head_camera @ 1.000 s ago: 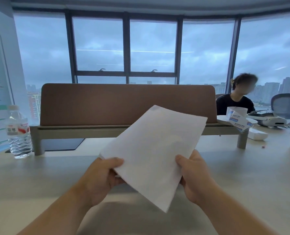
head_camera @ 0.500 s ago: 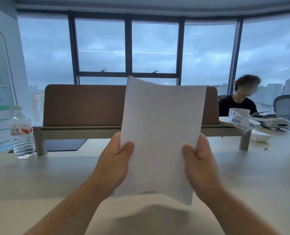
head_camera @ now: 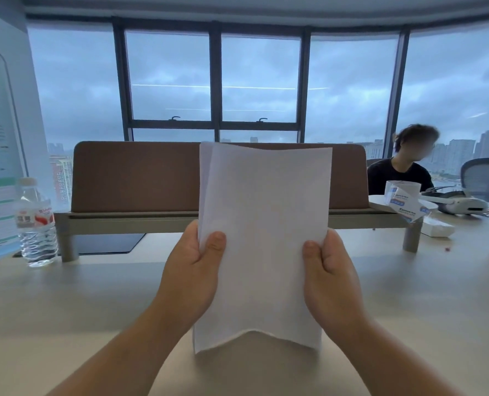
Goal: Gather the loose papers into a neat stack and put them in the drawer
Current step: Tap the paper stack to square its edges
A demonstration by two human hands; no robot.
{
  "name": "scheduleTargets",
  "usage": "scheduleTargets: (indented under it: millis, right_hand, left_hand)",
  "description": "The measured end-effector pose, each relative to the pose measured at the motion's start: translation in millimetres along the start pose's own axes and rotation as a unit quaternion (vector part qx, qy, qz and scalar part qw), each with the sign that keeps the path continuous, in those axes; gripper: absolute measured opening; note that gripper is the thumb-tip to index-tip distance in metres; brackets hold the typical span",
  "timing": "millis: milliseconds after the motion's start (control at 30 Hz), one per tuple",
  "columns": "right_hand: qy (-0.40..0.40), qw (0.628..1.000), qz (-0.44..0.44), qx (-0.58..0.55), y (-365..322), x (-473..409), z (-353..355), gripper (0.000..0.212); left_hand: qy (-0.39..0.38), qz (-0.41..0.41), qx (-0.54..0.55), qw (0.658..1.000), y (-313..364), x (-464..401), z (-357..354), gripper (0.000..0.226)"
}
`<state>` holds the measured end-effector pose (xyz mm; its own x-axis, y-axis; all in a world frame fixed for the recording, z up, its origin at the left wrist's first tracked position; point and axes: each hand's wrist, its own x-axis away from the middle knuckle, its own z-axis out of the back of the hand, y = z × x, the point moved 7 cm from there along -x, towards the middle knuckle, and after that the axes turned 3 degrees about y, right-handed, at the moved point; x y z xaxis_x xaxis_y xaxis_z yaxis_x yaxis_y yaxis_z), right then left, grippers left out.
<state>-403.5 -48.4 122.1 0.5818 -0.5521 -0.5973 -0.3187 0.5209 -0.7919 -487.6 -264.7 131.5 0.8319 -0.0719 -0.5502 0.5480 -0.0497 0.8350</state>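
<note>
I hold the papers (head_camera: pixel 263 238) upright on the desk (head_camera: pixel 66 304) — my left hand (head_camera: pixel 192 278) and right hand (head_camera: pixel 330 281) each pinching a side edge. A water bottle (head_camera: pixel 36 224) stands far left — clear water inside.

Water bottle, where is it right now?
The water bottle stands at the far left of the head view on the desk, beside the brown divider's left end.

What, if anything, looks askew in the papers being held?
The papers are not yet squared: a rear sheet juts out at the upper left, and the bottom edge bows upward between the left hand and right hand.
</note>
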Motion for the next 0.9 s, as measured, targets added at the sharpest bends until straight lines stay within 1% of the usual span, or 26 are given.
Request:
scheduleTargets:
  millis: [33, 100, 133, 200, 233, 300, 367, 467, 567, 633, 733, 833, 867, 900]
  right_hand:
    - [0.009, 1.0, 0.005, -0.004, -2.9, -1.5, 2.1, 0.015]
    - [0.023, 0.999, 0.002, -0.032, -6.1, -4.6, 5.9, 0.016]
    - [0.025, 0.998, -0.01, -0.049, -4.9, -5.4, 6.4, 0.017]
    - [0.014, 0.997, -0.039, -0.06, 3.1, -3.9, 4.1, 0.018]
    - [0.003, 0.997, -0.05, -0.055, 7.7, -1.8, 1.4, 0.017]
    - [-0.022, 0.997, -0.065, -0.043, 16.5, 3.0, -4.0, 0.016]
    - [-0.027, 0.997, -0.07, -0.031, 20.0, 5.2, -5.9, 0.016]
    - [-0.013, 0.997, -0.072, -0.022, 20.2, 3.6, -3.4, 0.016]
    - [-0.005, 0.997, -0.081, -0.02, 24.7, 0.1, -0.3, 0.018]
    - [-0.009, 0.996, -0.088, -0.025, 25.4, -1.9, 0.9, 0.019]
    - [-0.03, 0.991, -0.127, -0.041, 28.7, -3.7, -0.6, 0.015]
    - [-0.03, 0.981, -0.185, -0.053, 43.2, -5.1, -0.8, 0.01]
    - [-0.024, 0.973, -0.216, -0.08, 50.3, -4.6, -1.3, 0.01]
    - [-0.026, 0.957, -0.256, -0.135, 56.4, -2.4, -5.2, 0.008]
  left_hand:
    - [0.008, 0.004, 0.014, 1.0, 3.1, -1.2, 0.1, 0.012]
    - [0.027, 0.032, 0.061, 0.997, 2.9, -3.8, 1.2, 0.025]
    - [0.034, 0.052, 0.087, 0.994, -1.0, -4.5, 2.3, 0.023]
    - [0.038, 0.085, 0.114, 0.989, -9.0, -3.2, 3.8, 0.01]
    - [0.034, 0.097, 0.112, 0.988, -12.9, -1.6, 4.4, 0.009]
    - [0.018, 0.112, 0.094, 0.989, -20.1, 1.6, 4.8, 0.015]
    - [-0.004, 0.099, 0.057, 0.993, -19.2, 2.9, 4.7, 0.02]
    - [-0.034, 0.071, 0.008, 0.997, -11.6, 2.5, 7.5, 0.037]
    - [-0.066, 0.091, 0.027, 0.993, -9.2, 1.6, 8.1, 0.042]
    - [-0.067, 0.102, 0.028, 0.992, -9.3, 0.5, 8.4, 0.038]
    - [-0.021, 0.126, 0.045, 0.991, -15.4, -0.6, 11.3, 0.025]
    - [0.059, 0.15, 0.063, 0.985, -26.2, -4.0, 20.2, 0.024]
    - [0.098, 0.154, 0.073, 0.98, -30.5, -5.5, 25.7, 0.023]
    - [0.136, 0.161, 0.089, 0.973, -34.4, -6.2, 30.2, 0.024]
